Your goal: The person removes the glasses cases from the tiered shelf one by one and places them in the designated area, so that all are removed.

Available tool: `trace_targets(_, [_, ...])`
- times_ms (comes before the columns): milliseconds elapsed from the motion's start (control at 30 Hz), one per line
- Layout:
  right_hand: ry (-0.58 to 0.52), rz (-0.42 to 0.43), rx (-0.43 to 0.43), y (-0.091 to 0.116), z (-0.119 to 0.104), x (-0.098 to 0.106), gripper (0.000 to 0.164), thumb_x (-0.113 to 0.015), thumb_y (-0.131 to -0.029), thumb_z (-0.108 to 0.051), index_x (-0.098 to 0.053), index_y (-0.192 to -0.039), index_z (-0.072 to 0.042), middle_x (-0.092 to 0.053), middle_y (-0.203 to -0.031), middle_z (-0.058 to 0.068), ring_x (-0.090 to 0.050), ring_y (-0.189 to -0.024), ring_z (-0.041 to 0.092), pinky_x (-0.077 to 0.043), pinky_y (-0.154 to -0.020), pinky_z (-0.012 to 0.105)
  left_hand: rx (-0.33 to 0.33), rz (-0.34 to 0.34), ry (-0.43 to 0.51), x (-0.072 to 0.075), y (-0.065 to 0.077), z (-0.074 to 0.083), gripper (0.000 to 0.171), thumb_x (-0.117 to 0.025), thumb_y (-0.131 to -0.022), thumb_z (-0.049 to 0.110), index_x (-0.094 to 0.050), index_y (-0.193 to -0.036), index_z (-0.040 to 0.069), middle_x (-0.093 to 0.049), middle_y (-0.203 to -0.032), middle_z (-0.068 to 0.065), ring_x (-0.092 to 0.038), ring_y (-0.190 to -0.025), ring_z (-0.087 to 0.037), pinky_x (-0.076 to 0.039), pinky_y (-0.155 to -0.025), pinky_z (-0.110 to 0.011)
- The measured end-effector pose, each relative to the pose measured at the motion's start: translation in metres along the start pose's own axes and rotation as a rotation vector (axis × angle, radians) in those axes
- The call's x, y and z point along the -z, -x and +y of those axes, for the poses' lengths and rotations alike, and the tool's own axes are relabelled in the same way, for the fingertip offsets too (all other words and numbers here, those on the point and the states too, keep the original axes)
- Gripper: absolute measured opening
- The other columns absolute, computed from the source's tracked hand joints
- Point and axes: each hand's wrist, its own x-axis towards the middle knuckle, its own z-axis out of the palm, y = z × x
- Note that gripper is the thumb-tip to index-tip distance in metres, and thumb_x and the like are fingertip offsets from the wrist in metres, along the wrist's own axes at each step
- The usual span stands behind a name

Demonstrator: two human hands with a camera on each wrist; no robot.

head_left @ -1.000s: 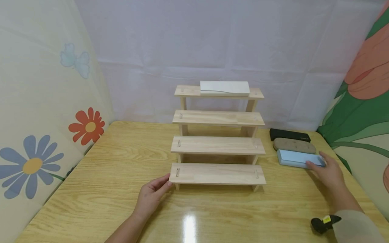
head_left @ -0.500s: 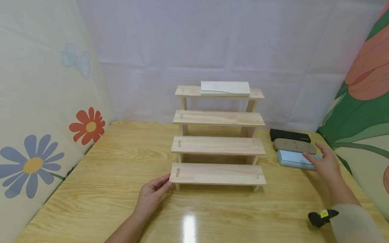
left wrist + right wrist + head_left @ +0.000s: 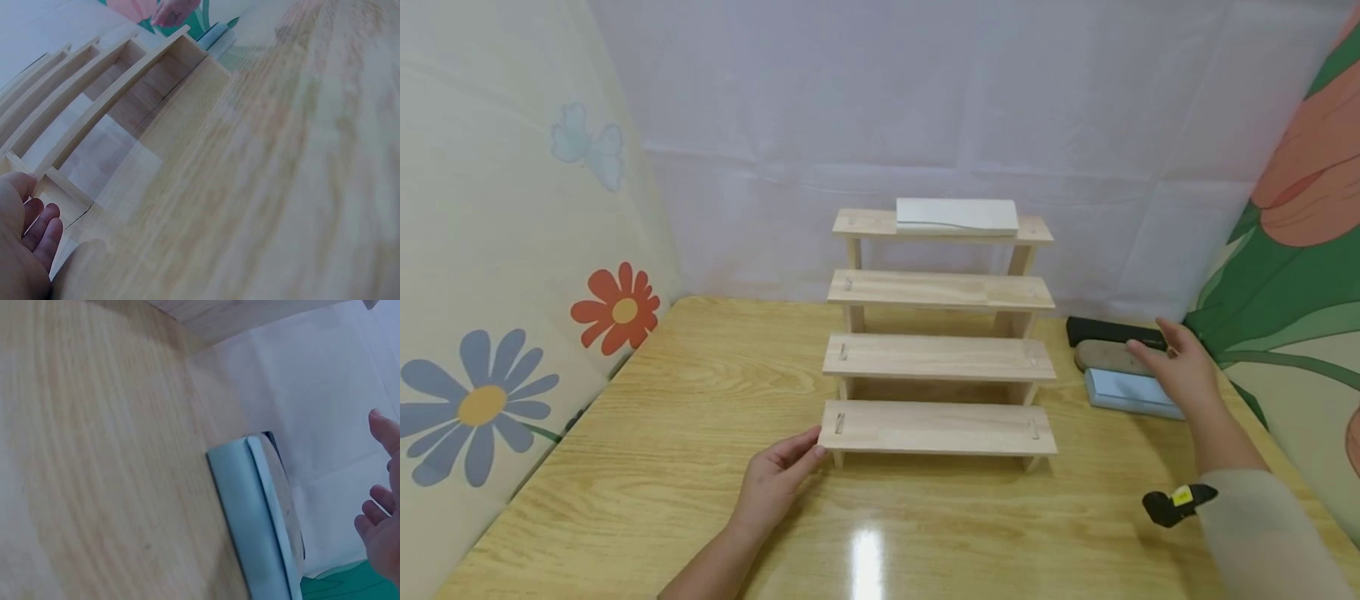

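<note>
My left hand (image 3: 771, 487) holds the left end of the lowest board of a four-step wooden display stand (image 3: 936, 427) between thumb and fingers. A white glasses case (image 3: 957, 215) lies on the top board. On the right, my right hand (image 3: 1186, 373) hovers with fingers apart and nothing in them, over the right ends of the glasses cases. Nearest lies a light blue glasses case (image 3: 1127, 390), also in the right wrist view as a blue case (image 3: 250, 512). Behind it is a taupe glasses case (image 3: 1097, 356), partly covered by my hand, then a black one (image 3: 1097, 332).
The stand rests on a wood-grain table (image 3: 700, 400). A white cloth (image 3: 790, 100) hangs behind it, and flower-patterned panels (image 3: 482, 250) flank both sides. A black wrist device (image 3: 1176, 504) sticks out from my right sleeve (image 3: 1262, 525).
My right hand has let go of the light blue case and moved up and back over the taupe and black cases. The left hand stays at the stand.
</note>
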Motion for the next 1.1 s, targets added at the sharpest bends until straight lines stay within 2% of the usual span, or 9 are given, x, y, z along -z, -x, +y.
trace_targets(200, [-0.007, 0.007, 0.023, -0.008, -0.022, -0.003, 0.086, -0.056, -0.096, -0.049, -0.014, -0.157, -0.005, -0.015, -0.161, 0.026, -0.017, -0.145, 0.048, -0.021, -0.117, 0.062, -0.007, -0.005, -0.003, 0.0, -0.001, 0.0, 0.037, -0.07, -0.091, 0.013, -0.064, -0.124, -0.001, -0.065, -0.128, -0.018, -0.062, -0.097, 0.008, -0.054, -0.082, -0.013])
trace_targets(700, [-0.067, 0.023, 0.086, -0.028, -0.072, -0.009, 0.085, -0.061, -0.093, -0.048, -0.02, -0.156, -0.01, -0.023, -0.16, 0.023, -0.024, -0.145, 0.043, -0.026, -0.118, 0.056, -0.014, -0.001, 0.011, 0.0, 0.0, 0.001, 0.035, -0.069, -0.091, 0.01, -0.064, -0.123, -0.003, -0.065, -0.126, -0.02, -0.063, -0.096, 0.007, -0.055, -0.081, -0.014])
trace_targets(1100, [-0.044, 0.05, 0.142, -0.04, -0.111, -0.019, 0.084, -0.067, -0.09, -0.047, -0.026, -0.155, -0.013, -0.028, -0.16, 0.018, -0.029, -0.145, 0.038, -0.027, -0.12, 0.051, -0.015, 0.011, 0.024, 0.0, 0.001, 0.0, 0.034, -0.068, -0.09, 0.006, -0.065, -0.122, -0.005, -0.065, -0.125, -0.021, -0.063, -0.094, 0.006, -0.055, -0.08, -0.014])
